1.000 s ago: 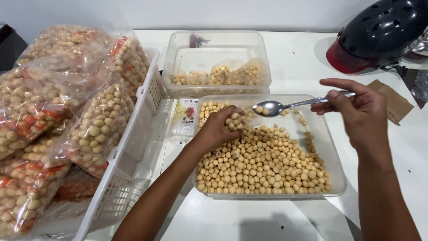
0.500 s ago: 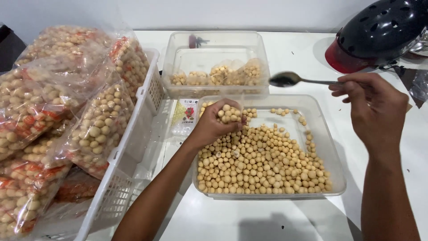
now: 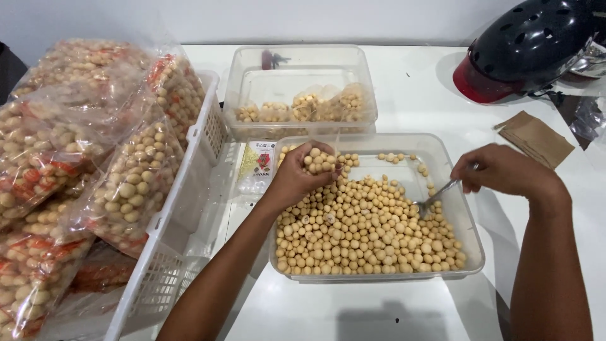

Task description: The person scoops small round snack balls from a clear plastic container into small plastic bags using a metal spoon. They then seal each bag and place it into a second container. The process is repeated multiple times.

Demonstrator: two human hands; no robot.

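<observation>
bare table (image 3: 404, 309) lies open in front of the near tub (image 3: 470, 218). a white basket (image 3: 189, 189) of bagged balls blocks the left, a second tub (image 3: 297, 63) stands just behind, and a dark helmet (image 3: 530, 44) and brown packet (image 3: 536, 139) crowd the far right.

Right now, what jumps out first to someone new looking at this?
The clear tub of pale round balls at centre: the left hand cups a handful over it, while the right hand dips a metal spoon into the pile. At left, a white basket is heaped with sealed bags of the same balls. A black helmet sits top right.
</observation>
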